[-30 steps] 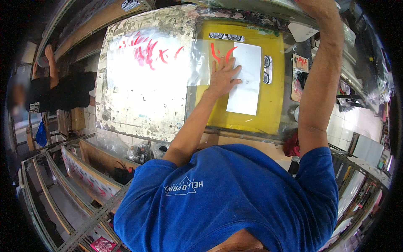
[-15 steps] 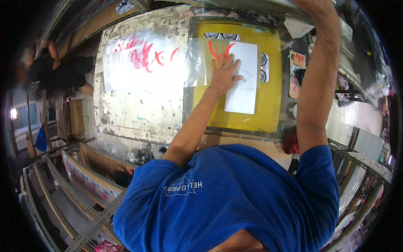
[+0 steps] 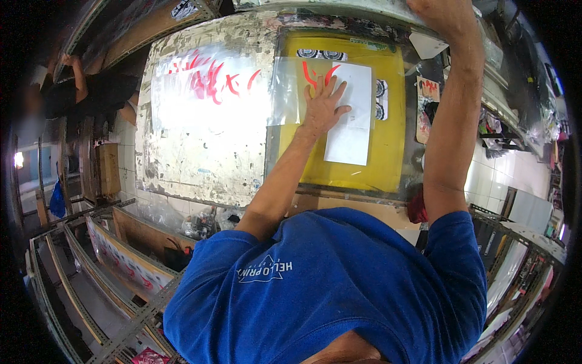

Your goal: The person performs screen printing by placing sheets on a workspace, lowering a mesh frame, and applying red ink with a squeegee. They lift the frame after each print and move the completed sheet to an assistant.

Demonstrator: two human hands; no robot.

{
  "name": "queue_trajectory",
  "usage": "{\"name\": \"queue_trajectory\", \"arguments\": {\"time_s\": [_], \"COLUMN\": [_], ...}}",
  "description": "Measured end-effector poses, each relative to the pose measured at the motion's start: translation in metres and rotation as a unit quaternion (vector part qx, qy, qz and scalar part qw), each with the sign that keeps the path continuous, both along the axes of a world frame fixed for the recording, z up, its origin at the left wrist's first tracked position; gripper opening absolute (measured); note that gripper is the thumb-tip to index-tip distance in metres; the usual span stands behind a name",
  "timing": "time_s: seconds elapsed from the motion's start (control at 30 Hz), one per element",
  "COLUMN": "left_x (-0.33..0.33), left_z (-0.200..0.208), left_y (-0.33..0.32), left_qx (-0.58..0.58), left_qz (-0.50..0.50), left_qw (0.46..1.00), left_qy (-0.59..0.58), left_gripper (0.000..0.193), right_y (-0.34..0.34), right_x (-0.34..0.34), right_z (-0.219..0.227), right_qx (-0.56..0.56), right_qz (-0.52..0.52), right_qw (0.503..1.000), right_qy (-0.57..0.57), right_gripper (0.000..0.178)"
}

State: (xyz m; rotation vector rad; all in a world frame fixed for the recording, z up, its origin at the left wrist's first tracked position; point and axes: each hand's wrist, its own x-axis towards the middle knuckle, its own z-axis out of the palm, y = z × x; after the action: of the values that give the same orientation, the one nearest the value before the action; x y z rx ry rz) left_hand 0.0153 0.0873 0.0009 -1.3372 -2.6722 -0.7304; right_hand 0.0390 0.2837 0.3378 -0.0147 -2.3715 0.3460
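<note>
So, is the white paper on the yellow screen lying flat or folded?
Flat: the white paper lies spread on the yellow screen, left hand pressing its edge.

A worn, paint-flecked worktable [image 3: 200,164] is being occupied by a yellow printing screen [image 3: 388,151]. Left of the screen, a clear film with red marks [image 3: 206,91] is being carried, its edge overlapping the screen.

One white sheet [image 3: 350,115], one yellow screen [image 3: 388,151], two hands

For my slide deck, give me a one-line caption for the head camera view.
Left hand flat on a white sheet over a yellow screen; right hand on the raised frame.
</note>
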Motion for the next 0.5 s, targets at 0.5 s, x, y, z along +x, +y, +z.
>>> {"name": "queue_trajectory", "arguments": {"time_s": [0.5], "left_x": [0.047], "left_z": [0.063], "left_y": [-0.127], "left_qx": [0.426], "left_qz": [0.147], "left_qw": [0.801], "left_qy": [-0.394], "left_gripper": [0.090], "right_y": [-0.073], "right_x": [0.096], "right_z": [-0.153], "right_qx": [-0.061], "right_qz": [0.007], "right_qw": [0.992], "right_qy": [-0.113], "right_gripper": [0.036]}}
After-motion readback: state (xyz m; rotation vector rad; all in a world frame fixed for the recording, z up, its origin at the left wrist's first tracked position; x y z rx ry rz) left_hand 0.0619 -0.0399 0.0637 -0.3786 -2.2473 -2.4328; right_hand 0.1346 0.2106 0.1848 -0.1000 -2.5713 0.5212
